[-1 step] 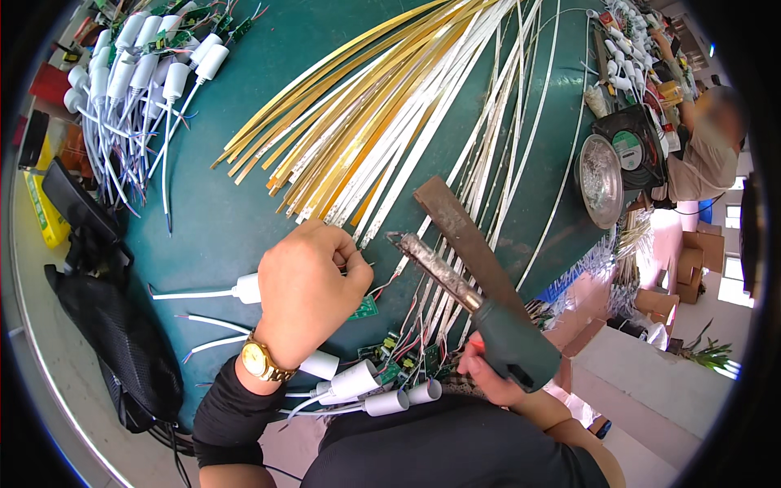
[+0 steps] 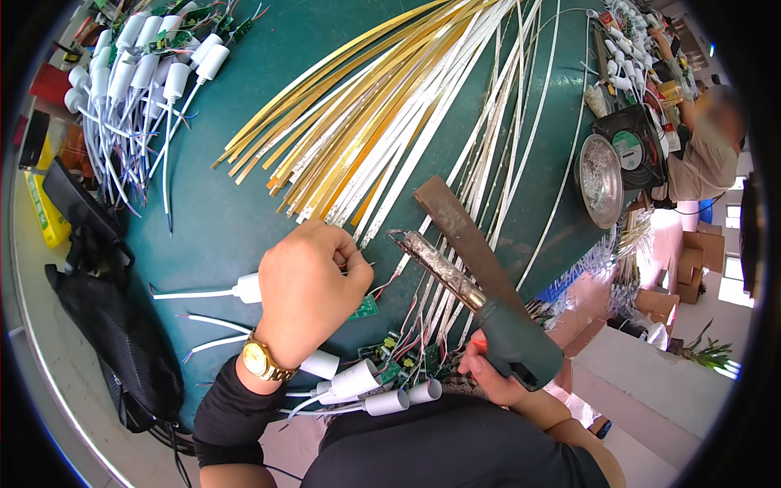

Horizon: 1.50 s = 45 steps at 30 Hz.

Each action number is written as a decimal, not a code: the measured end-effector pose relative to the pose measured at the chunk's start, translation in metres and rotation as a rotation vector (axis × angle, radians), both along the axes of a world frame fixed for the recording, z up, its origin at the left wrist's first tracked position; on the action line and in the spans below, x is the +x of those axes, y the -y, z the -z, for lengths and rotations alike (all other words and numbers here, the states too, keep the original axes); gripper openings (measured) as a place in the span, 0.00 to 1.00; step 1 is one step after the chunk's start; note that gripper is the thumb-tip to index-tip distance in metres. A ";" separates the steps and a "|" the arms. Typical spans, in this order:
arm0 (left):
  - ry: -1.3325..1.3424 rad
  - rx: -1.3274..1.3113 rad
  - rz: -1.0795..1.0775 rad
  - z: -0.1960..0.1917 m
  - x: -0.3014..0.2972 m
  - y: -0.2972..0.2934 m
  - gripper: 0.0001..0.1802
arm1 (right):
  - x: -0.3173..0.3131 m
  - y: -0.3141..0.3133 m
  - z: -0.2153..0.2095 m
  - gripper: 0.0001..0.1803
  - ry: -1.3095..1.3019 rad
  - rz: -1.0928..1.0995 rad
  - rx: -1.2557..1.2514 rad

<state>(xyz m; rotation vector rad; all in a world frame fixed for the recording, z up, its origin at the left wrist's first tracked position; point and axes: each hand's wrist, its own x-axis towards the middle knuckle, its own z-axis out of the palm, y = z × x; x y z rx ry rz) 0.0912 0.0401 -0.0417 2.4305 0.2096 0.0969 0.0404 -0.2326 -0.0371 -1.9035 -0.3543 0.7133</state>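
My left hand (image 2: 309, 285) is bent over the table with its fingers curled together, close to the lower ends of the yellow and white strips (image 2: 350, 154). What the fingertips pinch is hidden under the hand. Beside them lie thin wires and a small green circuit board (image 2: 366, 307). A white cylindrical housing (image 2: 246, 289) with a cable shows left of the hand. In my right hand (image 2: 488, 376) is a soldering gun (image 2: 521, 346) with a dark green body; its metal barrel points up and left, the tip clear of the left hand.
A flat brown metal bar (image 2: 455, 224) lies behind the soldering gun. White housings (image 2: 354, 381) with boards and cables are by my body, and more (image 2: 122, 77) are heaped far left. A metal bowl (image 2: 600, 180) and black fan (image 2: 630, 146) stand right; a black bag (image 2: 122, 350) lies left.
The soldering gun has shifted very slightly to the right and down with my right hand. My left hand stays in place.
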 end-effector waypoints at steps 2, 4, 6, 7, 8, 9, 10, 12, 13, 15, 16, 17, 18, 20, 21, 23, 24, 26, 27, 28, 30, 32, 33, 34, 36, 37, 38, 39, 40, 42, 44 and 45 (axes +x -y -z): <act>-0.001 -0.002 0.000 -0.001 0.000 0.000 0.02 | 0.000 0.000 -0.001 0.13 -0.122 0.054 0.122; 0.002 -0.010 0.002 -0.002 0.000 0.001 0.02 | 0.000 0.007 0.014 0.12 -0.048 -0.046 0.067; -0.024 -0.009 -0.009 -0.002 0.000 0.001 0.03 | -0.002 0.009 0.021 0.12 0.029 -0.144 0.008; -0.020 -0.010 -0.007 -0.003 0.000 0.000 0.03 | -0.004 0.008 0.022 0.13 0.110 -0.133 -0.013; -0.023 -0.034 -0.010 -0.003 -0.002 0.000 0.03 | -0.005 0.007 0.023 0.13 0.189 -0.126 -0.030; -0.026 -0.058 -0.013 -0.005 -0.003 -0.001 0.03 | -0.005 0.006 0.024 0.13 0.191 -0.128 -0.026; -0.024 -0.055 -0.015 -0.006 -0.004 -0.002 0.03 | -0.004 0.005 0.025 0.14 0.217 -0.111 0.023; -0.075 -0.200 -0.036 -0.008 -0.005 -0.003 0.04 | -0.003 0.003 0.025 0.15 0.241 -0.091 0.072; -0.075 -0.199 -0.035 -0.008 -0.005 -0.003 0.04 | -0.001 0.002 0.024 0.16 0.255 -0.100 0.075; -0.106 -0.254 -0.065 -0.010 -0.004 -0.004 0.06 | -0.002 -0.001 0.022 0.17 0.269 -0.105 0.076; -0.107 -0.253 -0.064 -0.010 -0.004 -0.004 0.06 | -0.003 -0.004 0.022 0.11 0.271 -0.042 0.016; -0.103 -0.240 -0.066 -0.009 -0.003 -0.003 0.07 | -0.005 -0.005 0.022 0.05 0.273 0.024 -0.046; -0.100 -0.227 -0.068 -0.008 -0.002 -0.002 0.08 | -0.004 -0.004 0.022 0.05 0.273 0.028 -0.048; -0.086 -0.212 -0.051 -0.005 -0.003 -0.002 0.07 | 0.000 -0.003 0.020 0.04 0.217 -0.047 -0.085; -0.071 -0.196 -0.037 -0.004 -0.004 -0.002 0.06 | -0.001 -0.004 0.020 0.04 0.216 -0.045 -0.084; -0.041 -0.202 -0.023 -0.002 -0.004 -0.002 0.05 | -0.003 -0.005 0.018 0.04 0.142 0.062 0.034; -0.010 -0.209 -0.010 -0.001 -0.004 -0.002 0.04 | -0.003 -0.003 0.019 0.04 0.141 0.063 0.034; 0.002 -0.192 0.002 -0.001 -0.004 -0.002 0.03 | -0.001 0.005 0.023 0.18 0.221 -0.138 0.087; 0.014 -0.175 0.013 -0.001 -0.003 -0.002 0.02 | 0.000 0.005 0.023 0.18 0.220 -0.135 0.088; 0.012 -0.175 0.015 0.000 -0.003 -0.001 0.02 | 0.002 0.006 0.023 0.18 0.203 -0.132 0.117; 0.056 -0.133 0.030 0.001 -0.003 0.000 0.02 | 0.003 0.006 0.024 0.18 0.185 -0.130 0.150; 0.060 -0.116 0.037 0.001 -0.003 0.000 0.02 | 0.002 0.006 0.026 0.18 0.202 -0.125 0.151; 0.067 -0.102 0.043 0.001 -0.003 0.000 0.02 | 0.003 0.005 0.024 0.18 0.202 -0.124 0.149; 0.066 -0.103 0.044 0.002 -0.003 -0.001 0.02 | 0.003 0.004 0.022 0.18 0.182 -0.120 0.138; 0.092 -0.101 0.025 0.005 -0.002 0.000 0.02 | 0.004 0.004 0.021 0.18 0.159 -0.113 0.130; 0.090 -0.100 0.027 0.004 -0.001 0.000 0.02 | 0.003 0.004 0.021 0.18 0.145 -0.112 0.122; 0.029 -0.094 0.022 0.002 0.000 0.000 0.02 | 0.003 0.004 0.022 0.18 0.131 -0.111 0.114; -0.033 -0.089 0.016 0.000 0.001 0.000 0.03 | 0.004 0.004 0.021 0.18 0.128 -0.110 0.115; -0.036 -0.088 0.017 -0.001 0.003 0.000 0.03 | 0.005 0.003 0.019 0.16 0.111 -0.098 0.118; -0.034 -0.070 0.036 -0.002 0.005 0.000 0.03 | 0.006 0.001 0.016 0.15 0.091 -0.087 0.123; -0.051 -0.076 0.032 -0.002 0.007 0.000 0.01 | 0.007 0.001 0.014 0.11 0.102 -0.121 0.052; -0.064 -0.082 0.028 -0.002 0.008 0.000 0.00 | 0.007 0.000 0.014 0.11 0.099 -0.120 0.053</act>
